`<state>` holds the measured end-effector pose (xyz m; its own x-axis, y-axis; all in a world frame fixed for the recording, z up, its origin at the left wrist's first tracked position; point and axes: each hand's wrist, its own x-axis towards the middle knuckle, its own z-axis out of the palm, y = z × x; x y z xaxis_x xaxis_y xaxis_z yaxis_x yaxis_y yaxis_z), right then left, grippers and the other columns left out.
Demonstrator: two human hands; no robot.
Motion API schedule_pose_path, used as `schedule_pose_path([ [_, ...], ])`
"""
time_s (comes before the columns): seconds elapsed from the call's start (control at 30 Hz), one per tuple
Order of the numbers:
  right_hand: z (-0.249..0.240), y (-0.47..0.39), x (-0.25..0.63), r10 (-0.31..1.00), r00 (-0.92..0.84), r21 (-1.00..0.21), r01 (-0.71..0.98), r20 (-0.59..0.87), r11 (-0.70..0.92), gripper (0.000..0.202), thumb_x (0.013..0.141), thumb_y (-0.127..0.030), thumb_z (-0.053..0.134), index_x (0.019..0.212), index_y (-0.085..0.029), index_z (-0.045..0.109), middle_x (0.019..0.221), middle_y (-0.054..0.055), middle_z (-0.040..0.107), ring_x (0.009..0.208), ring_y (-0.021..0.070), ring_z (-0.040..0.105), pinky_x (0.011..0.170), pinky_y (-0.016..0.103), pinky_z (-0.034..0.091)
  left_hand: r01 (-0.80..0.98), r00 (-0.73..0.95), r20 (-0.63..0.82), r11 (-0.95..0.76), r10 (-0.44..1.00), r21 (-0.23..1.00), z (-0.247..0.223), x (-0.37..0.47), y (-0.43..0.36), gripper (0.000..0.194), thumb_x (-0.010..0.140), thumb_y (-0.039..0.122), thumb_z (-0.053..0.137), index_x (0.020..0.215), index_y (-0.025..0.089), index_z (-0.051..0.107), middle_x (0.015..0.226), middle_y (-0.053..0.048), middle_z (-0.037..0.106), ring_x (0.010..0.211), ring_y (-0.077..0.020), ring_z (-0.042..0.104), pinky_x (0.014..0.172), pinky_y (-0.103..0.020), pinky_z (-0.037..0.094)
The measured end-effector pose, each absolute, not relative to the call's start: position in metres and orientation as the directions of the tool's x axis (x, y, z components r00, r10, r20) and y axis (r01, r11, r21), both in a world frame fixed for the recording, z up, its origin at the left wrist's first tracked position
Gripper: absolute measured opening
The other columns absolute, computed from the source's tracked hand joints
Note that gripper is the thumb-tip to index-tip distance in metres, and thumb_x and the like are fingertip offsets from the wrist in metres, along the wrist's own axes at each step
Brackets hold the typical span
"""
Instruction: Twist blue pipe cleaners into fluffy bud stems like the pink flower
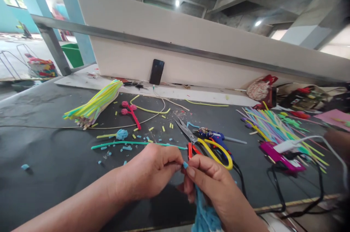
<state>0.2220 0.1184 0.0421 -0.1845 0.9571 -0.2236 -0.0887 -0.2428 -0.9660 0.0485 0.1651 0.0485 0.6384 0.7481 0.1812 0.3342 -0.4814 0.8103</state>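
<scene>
My left hand [153, 172] and my right hand [218, 184] meet near the table's front, thumbs and fingers pinched on a small blue pipe cleaner piece [185, 165]. A fuzzy light-blue bundle [205, 213] hangs below my right hand; whether those fingers also grip it I cannot tell. Just beyond my right fingertips lies a red-handled tool [190, 150], its lower part hidden. Scissors with yellow handles [216, 153] rest open beside it. A green-blue pipe cleaner [123, 144] stretches behind my left hand, among cut blue bits [127, 148].
A yellow-green pipe cleaner bundle [95, 102] lies left, near a pink stem with pompoms [132, 113]. Beyond the scissors sits a blue glue gun [217, 137]. Loose pipe cleaners [276, 126] and a magenta power strip [281, 157] with cables occupy the right. A phone [156, 71] leans at the back.
</scene>
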Motion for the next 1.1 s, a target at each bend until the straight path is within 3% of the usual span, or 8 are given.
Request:
schedule_pose_path([
  [0.13, 0.043, 0.118, 0.213, 0.987, -0.067, -0.960, 0.251, -0.145, -0.124, 0.027, 0.079, -0.042, 0.060, 0.068, -0.018, 0.058, 0.056, 0.000, 0.062, 0.049, 0.0120, 0.057, 0.049, 0.022, 0.045, 0.410, 0.570, 0.039, -0.326, 0.820, 0.852, 0.043, 0.050, 0.164, 0.016, 0.076, 0.016, 0.046, 0.064, 0.017, 0.057, 0.056, 0.004, 0.054, 0.053, -0.0084, 0.046, 0.051, -0.018, 0.034],
  [0.27, 0.040, 0.117, 0.207, 0.995, 0.022, -0.755, 0.654, 0.093, 0.056, 0.027, 0.083, -0.035, 0.049, 0.062, -0.021, 0.059, 0.049, -0.001, 0.060, 0.045, 0.0133, 0.055, 0.045, 0.024, 0.039, 0.474, 0.504, 0.023, -0.299, 0.863, 0.828, 0.043, 0.055, 0.161, 0.015, 0.073, 0.016, 0.046, 0.060, 0.018, 0.054, 0.052, 0.005, 0.048, 0.053, -0.0089, 0.043, 0.050, -0.019, 0.031],
  [0.37, 0.035, 0.119, 0.208, 0.973, 0.015, -0.652, 0.745, 0.229, 0.143, 0.025, 0.080, -0.034, 0.051, 0.060, -0.022, 0.059, 0.047, -0.001, 0.059, 0.045, 0.0140, 0.054, 0.045, 0.025, 0.036, 0.478, 0.486, -0.094, -0.174, 0.869, 0.861, 0.044, 0.057, 0.160, 0.013, 0.073, 0.017, 0.044, 0.062, 0.018, 0.052, 0.049, 0.006, 0.045, 0.045, -0.0084, 0.042, 0.045, -0.019, 0.030],
  [0.5, 0.036, 0.125, 0.213, 0.991, -0.036, -0.918, 0.381, -0.130, -0.106, 0.027, 0.079, -0.041, 0.057, 0.062, -0.020, 0.054, 0.047, -0.003, 0.058, 0.040, 0.0107, 0.052, 0.046, 0.023, 0.042, 0.319, 0.643, -0.292, 0.099, 0.708, 0.942, 0.047, 0.043, 0.168, 0.010, 0.077, 0.025, 0.047, 0.070, 0.019, 0.051, 0.048, 0.007, 0.048, 0.037, -0.0092, 0.045, 0.040, -0.019, 0.036],
  [0.57, 0.040, 0.126, 0.216, 0.940, -0.170, -0.955, 0.068, -0.296, -0.289, 0.026, 0.077, -0.042, 0.062, 0.067, -0.019, 0.053, 0.046, -0.005, 0.059, 0.035, 0.0077, 0.048, 0.053, 0.027, 0.050, 0.149, 0.740, -0.140, 0.042, 0.658, 0.988, 0.049, 0.033, 0.175, 0.014, 0.081, 0.028, 0.049, 0.072, 0.017, 0.053, 0.055, 0.003, 0.055, 0.047, -0.0105, 0.053, 0.050, -0.022, 0.044],
  [0.67, 0.045, 0.124, 0.219, 0.897, -0.307, -0.906, -0.179, -0.318, -0.383, 0.025, 0.076, -0.036, 0.068, 0.070, -0.017, 0.053, 0.046, -0.005, 0.060, 0.033, 0.0057, 0.047, 0.059, 0.032, 0.055, -0.038, 0.656, 0.137, -0.148, 0.743, 0.988, 0.050, 0.024, 0.179, 0.013, 0.083, 0.022, 0.051, 0.090, 0.015, 0.059, 0.070, 0.000, 0.063, 0.066, -0.0115, 0.060, 0.067, -0.024, 0.047],
  [0.87, 0.040, 0.124, 0.220, 0.831, -0.481, -0.861, -0.257, -0.279, -0.438, 0.023, 0.078, -0.033, 0.067, 0.071, -0.014, 0.055, 0.046, -0.002, 0.062, 0.033, 0.0054, 0.048, 0.054, 0.030, 0.056, 0.040, 0.714, 0.406, -0.612, 0.570, 0.790, 0.046, 0.030, 0.170, 0.015, 0.082, 0.013, 0.056, 0.091, 0.014, 0.068, 0.084, -0.005, 0.070, 0.077, -0.0117, 0.062, 0.073, -0.020, 0.046],
  [1.1, 0.037, 0.122, 0.222, 0.780, -0.521, -0.831, -0.214, -0.347, -0.513, 0.016, 0.075, -0.026, 0.067, 0.074, -0.013, 0.058, 0.051, -0.002, 0.064, 0.037, 0.0050, 0.048, 0.058, 0.032, 0.056, 0.047, 0.749, 0.505, -0.795, 0.428, 0.604, 0.042, 0.026, 0.168, 0.017, 0.088, 0.016, 0.047, 0.086, 0.013, 0.064, 0.078, -0.006, 0.065, 0.073, -0.0124, 0.059, 0.071, -0.021, 0.045],
])
